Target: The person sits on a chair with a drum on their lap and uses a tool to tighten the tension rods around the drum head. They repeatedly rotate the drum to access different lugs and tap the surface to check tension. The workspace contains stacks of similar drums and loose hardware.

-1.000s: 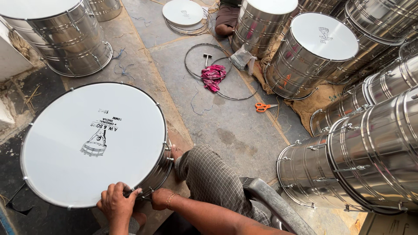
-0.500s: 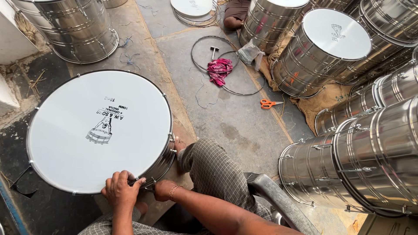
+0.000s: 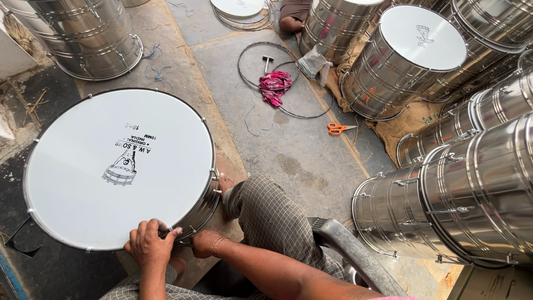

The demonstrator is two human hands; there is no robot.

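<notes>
here, drum: large steel drum with white round skin lies on the floor by the knee.
left hand: fingers curled over the near rim.
right hand: closed at the rim's side hardware; grip unclear.

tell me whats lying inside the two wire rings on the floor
Inside the wire rings lie a crumpled pink cloth and a small T-shaped tool. Whatever the cloth covers cannot be seen.
</notes>
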